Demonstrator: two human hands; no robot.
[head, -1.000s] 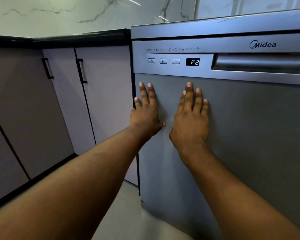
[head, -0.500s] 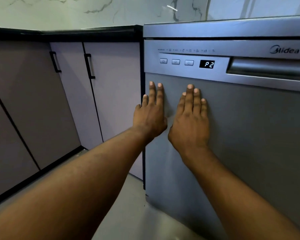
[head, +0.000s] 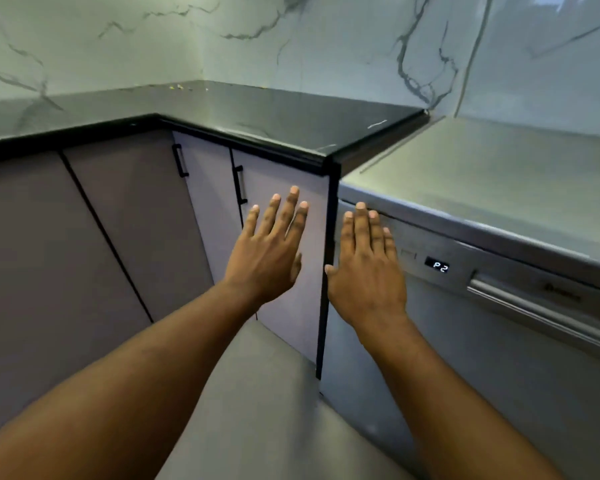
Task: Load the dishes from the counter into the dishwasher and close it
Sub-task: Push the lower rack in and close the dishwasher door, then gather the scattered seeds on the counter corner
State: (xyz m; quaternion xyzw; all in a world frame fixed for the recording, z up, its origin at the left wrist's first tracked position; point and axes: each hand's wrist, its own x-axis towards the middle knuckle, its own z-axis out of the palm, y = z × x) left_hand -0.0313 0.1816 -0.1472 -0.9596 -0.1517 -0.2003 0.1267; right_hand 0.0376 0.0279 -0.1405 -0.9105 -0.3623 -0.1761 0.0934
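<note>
From the head camera, the dishwasher (head: 465,341) stands shut at the right end of the dark tabletop (head: 257,116), which shows no dishes; the task looks finished. The left hand (head: 271,251) and right hand (head: 368,271) are spread flat, holding nothing.

The dishwasher (head: 465,358) is silver-grey, its display (head: 437,265) black with white characters. The counter (head: 257,116) is glossy black. Cabinet doors (head: 118,237) are mauve-grey with black handles (head: 180,160). The wall (head: 326,39) is white marble, grey-veined.
</note>
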